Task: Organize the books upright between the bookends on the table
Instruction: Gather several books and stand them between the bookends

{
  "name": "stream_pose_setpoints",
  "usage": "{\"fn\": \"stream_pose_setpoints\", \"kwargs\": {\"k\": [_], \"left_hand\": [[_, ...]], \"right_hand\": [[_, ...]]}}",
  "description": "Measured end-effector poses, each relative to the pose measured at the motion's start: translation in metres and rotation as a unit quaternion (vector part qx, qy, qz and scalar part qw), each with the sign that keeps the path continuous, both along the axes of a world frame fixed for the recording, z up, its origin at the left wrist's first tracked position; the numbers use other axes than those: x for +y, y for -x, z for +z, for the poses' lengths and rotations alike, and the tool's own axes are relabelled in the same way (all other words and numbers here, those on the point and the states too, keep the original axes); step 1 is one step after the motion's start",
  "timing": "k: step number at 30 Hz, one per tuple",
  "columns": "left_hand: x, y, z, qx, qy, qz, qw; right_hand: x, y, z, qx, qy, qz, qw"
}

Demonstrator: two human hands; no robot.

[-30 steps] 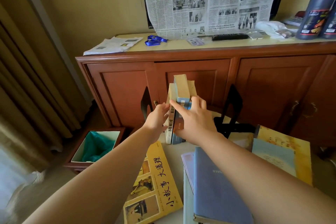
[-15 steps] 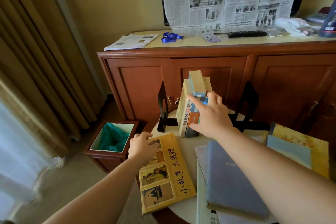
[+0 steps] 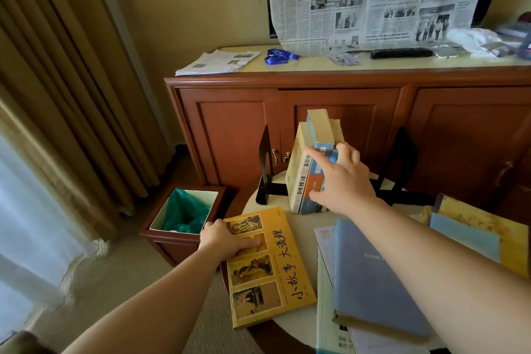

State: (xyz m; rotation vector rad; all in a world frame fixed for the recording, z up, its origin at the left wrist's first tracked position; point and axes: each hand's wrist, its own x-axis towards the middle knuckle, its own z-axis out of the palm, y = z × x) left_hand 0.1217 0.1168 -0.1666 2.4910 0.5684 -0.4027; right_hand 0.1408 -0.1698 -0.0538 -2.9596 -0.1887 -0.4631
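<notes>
Under left hand (image 3: 227, 238), yellow book (image 3: 270, 270).

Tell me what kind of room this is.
Probably a hotel room or a bedroom-style living space: heavy floor-length curtains, a long wooden sideboard holding a remote control, and a small lined waste bin beside the round table.

The right hand (image 3: 342, 184) reaches forward on a nearly straight arm, fingers spread, the forefinger stretched up and to the left and the thumb low, the palm turned away from the camera. The left hand (image 3: 222, 238) lies lower and nearer, knuckles up, its thumb laid flat pointing right and the fingers curled under, the forearm running back toward the lower left.
</notes>
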Motion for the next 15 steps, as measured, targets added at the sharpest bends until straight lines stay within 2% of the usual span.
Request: {"fn": "stream_pose_setpoints", "kwargs": {"k": [5,9,15], "left_hand": [[-0.025,0.011,0.02,-0.112,0.034,-0.019,0.993],[-0.048,0.012,0.053,-0.117,0.153,-0.02,0.981],[-0.061,0.001,0.106,-0.167,0.176,-0.055,0.969]], "right_hand": [[0.001,0.0,-0.003,-0.003,0.006,-0.003,1.0],[0.002,-0.001,-0.002,0.0,0.013,-0.006,1.0],[0.001,0.002,0.003,0.02,0.011,-0.005,1.0]]}}
